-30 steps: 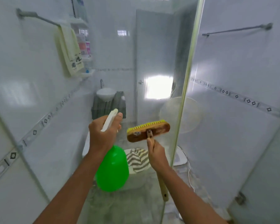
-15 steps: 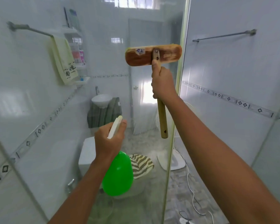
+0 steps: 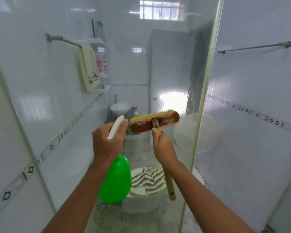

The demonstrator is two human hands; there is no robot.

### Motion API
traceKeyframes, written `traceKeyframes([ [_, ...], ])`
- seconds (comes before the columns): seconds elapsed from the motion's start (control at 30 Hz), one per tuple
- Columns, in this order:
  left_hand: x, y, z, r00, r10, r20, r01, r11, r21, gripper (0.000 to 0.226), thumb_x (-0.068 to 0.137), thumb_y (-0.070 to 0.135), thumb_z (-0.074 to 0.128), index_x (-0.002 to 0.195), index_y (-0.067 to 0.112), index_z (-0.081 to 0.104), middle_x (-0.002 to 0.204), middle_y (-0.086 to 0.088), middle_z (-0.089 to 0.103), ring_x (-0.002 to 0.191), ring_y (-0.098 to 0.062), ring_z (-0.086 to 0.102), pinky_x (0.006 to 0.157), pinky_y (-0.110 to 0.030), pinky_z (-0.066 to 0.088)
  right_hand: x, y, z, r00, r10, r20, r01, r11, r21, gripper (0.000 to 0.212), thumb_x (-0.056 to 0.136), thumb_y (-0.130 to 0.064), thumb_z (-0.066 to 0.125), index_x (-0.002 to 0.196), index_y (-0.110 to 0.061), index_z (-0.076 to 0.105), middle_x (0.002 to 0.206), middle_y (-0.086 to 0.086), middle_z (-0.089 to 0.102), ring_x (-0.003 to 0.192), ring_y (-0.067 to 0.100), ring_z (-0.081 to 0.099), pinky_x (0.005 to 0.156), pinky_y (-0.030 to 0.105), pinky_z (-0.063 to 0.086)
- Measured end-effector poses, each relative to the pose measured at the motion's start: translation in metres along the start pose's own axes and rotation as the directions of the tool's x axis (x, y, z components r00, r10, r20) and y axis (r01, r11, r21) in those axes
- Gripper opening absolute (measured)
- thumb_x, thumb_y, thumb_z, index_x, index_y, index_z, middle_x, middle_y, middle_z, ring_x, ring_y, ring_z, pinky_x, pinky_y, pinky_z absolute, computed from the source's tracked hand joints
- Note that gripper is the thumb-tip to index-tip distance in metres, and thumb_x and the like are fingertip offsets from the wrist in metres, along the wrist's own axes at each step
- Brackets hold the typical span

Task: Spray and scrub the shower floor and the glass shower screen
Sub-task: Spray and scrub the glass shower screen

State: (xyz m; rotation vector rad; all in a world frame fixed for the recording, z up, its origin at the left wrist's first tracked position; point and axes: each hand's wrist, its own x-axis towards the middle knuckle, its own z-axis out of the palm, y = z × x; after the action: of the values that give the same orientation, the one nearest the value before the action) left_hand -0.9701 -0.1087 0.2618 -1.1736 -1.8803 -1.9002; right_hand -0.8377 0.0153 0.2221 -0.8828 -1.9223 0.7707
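Note:
My left hand point(image 3: 107, 142) grips the white trigger head of a bright green spray bottle point(image 3: 115, 179), which hangs below the fist. A wooden scrub brush point(image 3: 154, 121) with yellow bristles is held in my right hand point(image 3: 164, 147) by its short wooden handle, just under the head. The brush head lies level at chest height, bristles turned toward the glass shower screen point(image 3: 158, 64) in front of me. The screen's right edge point(image 3: 207, 91) runs top to bottom just right of the brush. The two hands are side by side, almost touching.
Through the glass I see a toilet with a striped cloth point(image 3: 146, 179) on it, a small basin point(image 3: 120, 108), a grey door point(image 3: 168, 78) and a round white lid point(image 3: 196, 133). A towel point(image 3: 87, 69) hangs on a rail on the left wall beside a shelf of bottles. Another rail point(image 3: 254, 47) crosses the right wall.
My right hand has brought the brush down the glass from head height to chest height, level with my left hand. The spray bottle has stayed about where it was.

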Motion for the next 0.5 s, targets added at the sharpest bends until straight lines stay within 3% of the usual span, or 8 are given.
traceKeyframes([
  [0.13, 0.003, 0.008, -0.008, 1.0, -0.015, 0.009, 0.015, 1.0, -0.009, 0.054, 0.096, 0.056, 0.067, 0.065, 0.012, 0.073, 0.06, -0.007, 0.07, 0.057, -0.02, 0.067, 0.057, -0.041, 0.056, 0.072, -0.103, -0.044, 0.994, -0.085, -0.076, 0.09, 0.994, 0.067, 0.048, 0.104, -0.052, 0.027, 0.08, -0.021, 0.053, 0.068, -0.001, 0.057, 0.059, 0.013, 0.057, 0.046, 0.026, 0.046],
  [0.23, 0.006, 0.008, -0.011, 0.998, -0.058, -0.003, 0.058, 0.998, -0.008, 0.059, 0.098, 0.051, 0.068, 0.056, 0.01, 0.068, 0.05, -0.004, 0.065, 0.049, -0.022, 0.065, 0.054, -0.04, 0.055, 0.108, -0.162, -0.064, 0.987, -0.113, -0.113, 0.125, 0.987, 0.101, 0.051, 0.102, -0.056, 0.027, 0.079, -0.018, 0.052, 0.073, 0.003, 0.057, 0.062, 0.021, 0.059, 0.046, 0.042, 0.058],
  [0.33, 0.005, 0.007, -0.018, 0.996, -0.081, -0.037, 0.08, 0.996, -0.045, 0.063, 0.095, 0.057, 0.068, 0.057, 0.007, 0.065, 0.048, -0.006, 0.062, 0.048, -0.029, 0.063, 0.053, -0.045, 0.056, 0.119, -0.182, -0.063, 0.987, -0.12, -0.103, 0.129, 0.987, 0.091, 0.056, 0.101, -0.058, 0.026, 0.086, -0.012, 0.055, 0.074, 0.005, 0.057, 0.061, 0.022, 0.057, 0.042, 0.04, 0.056],
  [0.43, 0.006, 0.006, -0.026, 0.998, -0.01, -0.065, 0.009, 1.0, -0.012, 0.056, 0.099, 0.052, 0.065, 0.063, 0.009, 0.069, 0.056, -0.008, 0.066, 0.051, -0.025, 0.064, 0.054, -0.04, 0.056, 0.12, -0.178, -0.052, 0.981, -0.15, -0.124, 0.161, 0.984, 0.08, 0.057, 0.101, -0.059, 0.025, 0.082, -0.014, 0.055, 0.073, 0.006, 0.058, 0.061, 0.021, 0.057, 0.052, 0.04, 0.056],
  [0.5, 0.008, 0.004, -0.032, 0.995, 0.032, -0.098, -0.033, 0.999, -0.005, 0.058, 0.099, 0.05, 0.064, 0.062, 0.006, 0.069, 0.055, -0.013, 0.065, 0.05, -0.032, 0.063, 0.052, -0.046, 0.056, 0.115, -0.171, -0.044, 0.981, -0.155, -0.119, 0.165, 0.983, 0.081, 0.055, 0.101, -0.059, 0.026, 0.081, -0.017, 0.054, 0.075, 0.006, 0.059, 0.064, 0.022, 0.059, 0.057, 0.041, 0.055],
])
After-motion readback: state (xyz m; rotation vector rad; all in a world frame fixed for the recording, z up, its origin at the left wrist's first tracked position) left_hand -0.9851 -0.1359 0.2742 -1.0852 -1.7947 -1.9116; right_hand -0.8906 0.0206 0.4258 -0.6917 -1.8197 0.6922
